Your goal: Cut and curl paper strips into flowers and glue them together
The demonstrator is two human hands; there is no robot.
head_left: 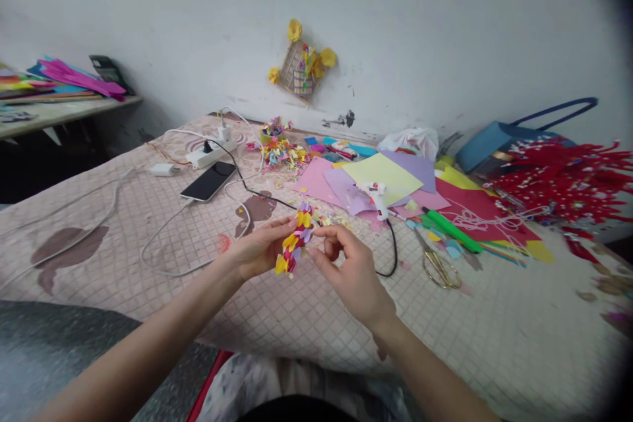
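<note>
A small paper-flower piece [295, 241] in yellow, red and lilac is held above the table near its front middle. My left hand [264, 245] grips it from the left side, its fingers partly hidden behind the petals. At its right edge is my right hand [346, 260], with thumb and index finger bent close to a lilac petal. Whether those fingertips pinch the petal is too small to tell. Beyond my right hand a white glue gun [378, 200] stands on coloured paper sheets [390, 175].
Gold-handled scissors [440, 269] and a green cutter [452, 231] lie to the right. A phone [210, 182], power strip [210, 153] and looping cables occupy the left. Paper petals [287, 153] fill a pile behind. Red stems [568, 178] and a blue bag [494, 142] are at the far right.
</note>
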